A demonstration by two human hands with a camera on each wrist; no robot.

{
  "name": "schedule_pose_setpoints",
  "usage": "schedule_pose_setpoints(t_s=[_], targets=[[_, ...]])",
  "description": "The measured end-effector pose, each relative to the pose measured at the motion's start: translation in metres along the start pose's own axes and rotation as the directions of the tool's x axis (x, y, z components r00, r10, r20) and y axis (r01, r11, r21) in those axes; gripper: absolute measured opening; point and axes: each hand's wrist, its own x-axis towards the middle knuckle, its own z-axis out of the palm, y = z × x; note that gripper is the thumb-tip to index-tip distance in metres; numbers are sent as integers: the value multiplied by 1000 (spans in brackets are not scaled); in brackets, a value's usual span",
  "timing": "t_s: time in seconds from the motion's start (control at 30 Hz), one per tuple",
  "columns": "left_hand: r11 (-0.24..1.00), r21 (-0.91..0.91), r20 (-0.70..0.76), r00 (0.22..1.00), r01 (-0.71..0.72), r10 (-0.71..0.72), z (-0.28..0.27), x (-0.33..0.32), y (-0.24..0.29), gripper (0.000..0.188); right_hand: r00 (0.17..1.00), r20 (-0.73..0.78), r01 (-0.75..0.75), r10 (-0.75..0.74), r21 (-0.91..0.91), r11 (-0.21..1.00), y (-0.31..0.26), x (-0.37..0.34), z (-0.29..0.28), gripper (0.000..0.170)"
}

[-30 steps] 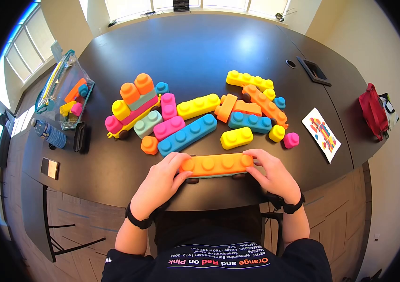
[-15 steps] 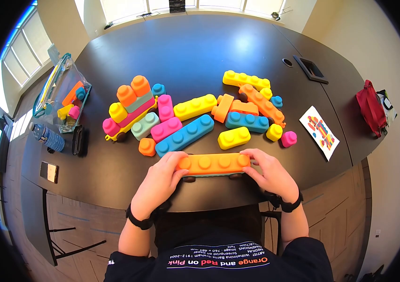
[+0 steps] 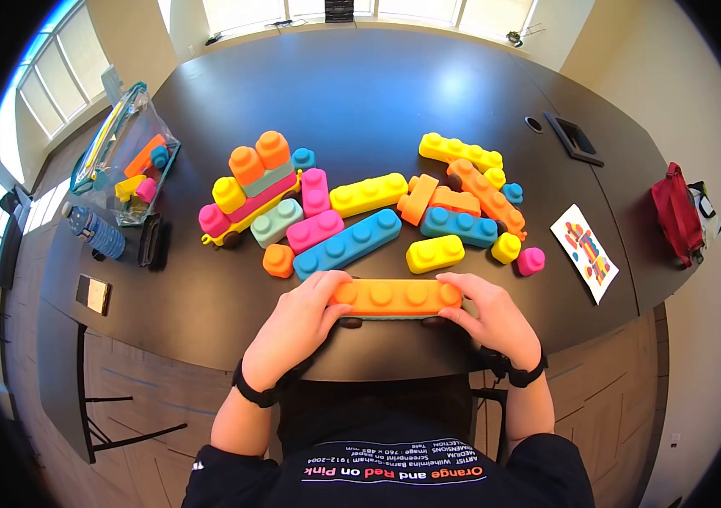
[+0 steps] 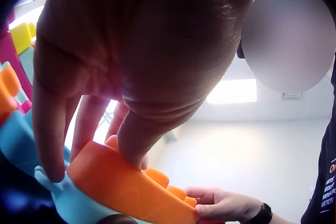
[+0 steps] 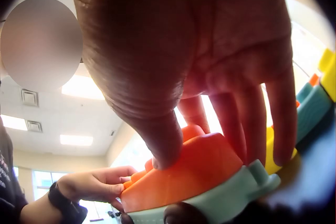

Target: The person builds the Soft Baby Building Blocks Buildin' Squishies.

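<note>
A long orange building block (image 3: 397,306) with a row of studs sits on a pale teal wheeled base (image 5: 223,198), near the table's front edge. My left hand (image 3: 293,320) grips the block's left end, thumb on the near side and fingers on the far side. At the other end, my right hand (image 3: 489,315) holds it the same way. In the left wrist view, a fingertip reaches down to the base's end hook (image 4: 46,178). Just beyond the hands lie a long blue block (image 3: 348,245) and a yellow block (image 3: 435,254).
At the left stands a wheeled stack with a magenta bar (image 3: 263,200); more loose blocks, including a long yellow block (image 3: 369,195), spread rightward. A picture card (image 3: 585,254) and red bag (image 3: 674,216) lie right. Left are a clear bag (image 3: 128,157), water bottle (image 3: 94,230) and phone (image 3: 92,295).
Both hands keep their hold on the orange block and its base, which stay in place. Only the head view has shifted slightly.
</note>
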Motion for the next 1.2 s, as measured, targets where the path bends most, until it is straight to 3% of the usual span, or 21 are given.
schedule_pose_setpoints(t_s=[0.2, 0.27, 0.3, 0.33, 0.37, 0.43, 0.5, 0.57, 0.63, 0.67, 0.73, 0.77, 0.83, 1.0, 1.1, 1.17, 1.2], targets=[[1000, 15, 44, 999, -2, 2, -9, 4, -2, 31, 1000, -8, -4, 4, -9, 1000, -2, 0, 1, 47], [986, 115, 135, 986, -119, 103, -22, 14, -6, 30, 1000, -17, 5, -6, -16, 1000, 0, 0, 2, 47], [979, 125, 71, 985, -163, 155, -29, 25, -5, 28, 1000, -12, 2, -2, -20, 1000, 1, -1, 2, 47], [990, 98, 32, 994, -104, 101, -39, 40, 2, 26, 1000, -6, -1, 1, -24, 1000, 1, -1, 2, 47], [960, 208, -21, 980, -188, 196, -45, 62, 1, 23, 1000, -6, 0, 0, -23, 1000, 0, -1, 2, 47], [909, 370, -8, 978, -193, 211, -52, 112, -3, 16, 1000, 6, -27, 27, -10, 1000, -2, 0, 1, 47], [721, 649, 25, 954, -242, 298, -48, 165, -31, 7, 1000, 1, -23, 23, -15, 1000, -4, 0, 2, 47], [573, 806, 104, 988, -149, 111, -34, 208, -56, 9, 1000, -3, -18, 18, -25, 1000, -5, 0, 1, 47], [489, 872, 143, 972, -33, -189, -29, 228, -56, 22, 1000, 0, -25, 25, -36, 999, -5, 0, 2, 46], [400, 915, 27, 976, 63, -216, -25, 235, -59, 21, 1000, 0, -25, 25, -38, 999, -5, -1, 2, 46], [365, 920, -44, 964, 141, -263, -23, 245, -70, 22, 999, 2, -47, 47, -39, 998, -6, -1, 2, 45], [365, 920, -43, 964, 140, -264, -23, 249, -76, 22, 999, 2, -48, 48, -38, 998, -7, -1, 2, 45], [506, 846, -8, 953, 168, -302, -23, 255, -90, 21, 995, 17, -94, 94, 6, 996, -11, 0, 0, 48], [491, 866, 43, 963, 97, -267, -20, 265, -106, 21, 995, 26, -98, 98, 0, 995, -10, 0, 0, 49], [561, 825, 37, 982, 73, -183, -24, 258, -92, 17, 996, 26, -89, 89, -4, 996, -9, -1, 0, 49], [611, 784, 66, 994, -108, 90, -35, 245, -62, 18, 996, 32, -87, 87, -10, 996, -9, -1, 0, 49], [657, 738, 68, 986, -154, 155, -43, 236, -44, 19, 996, 31, -88, 88, -9, 996, -9, -1, -1, 49]])
